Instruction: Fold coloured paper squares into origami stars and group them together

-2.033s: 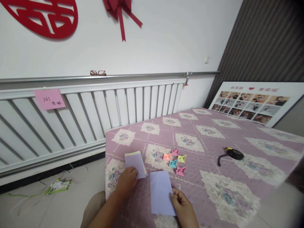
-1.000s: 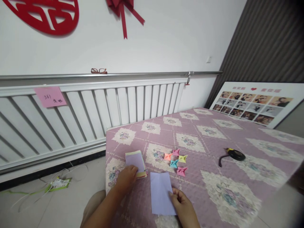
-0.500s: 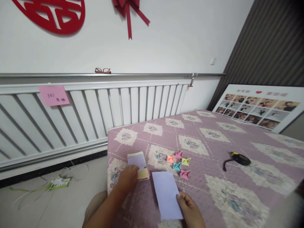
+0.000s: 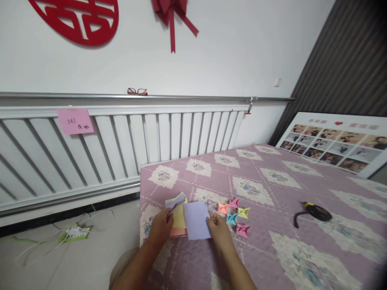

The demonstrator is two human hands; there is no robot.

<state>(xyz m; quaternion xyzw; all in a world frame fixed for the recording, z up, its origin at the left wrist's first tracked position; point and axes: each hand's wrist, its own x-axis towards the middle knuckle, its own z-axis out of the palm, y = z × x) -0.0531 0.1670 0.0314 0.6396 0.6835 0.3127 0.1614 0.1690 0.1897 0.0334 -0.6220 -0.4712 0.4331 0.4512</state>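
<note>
Behind everything we see a white wall, and in front of it a purple flowered cloth covers the surface we work over. Along the wall runs a white radiator, with a pipe above it. At the far right we have a dark ribbed panel and, in front of it, a leaning photo board. High on the wall are a red sign and a red bow.

Our left hand is closed on a lilac leaf, pinched and curled up over the pile near the cloth's left edge; yellow and orange paper shows beneath. Our right hand has thumb and fingers clamped on the right edge of a lilac sheet, whose left edge meets the pile in our view; we cannot tell whether they touch.

A pink note is on the radiator. A black object with a yellow part lies well to the right on the cloth. Glasses sit on the pipe. Smallest are five folded papers just beyond our right hand: orange, yellow, teal and two pink.
</note>
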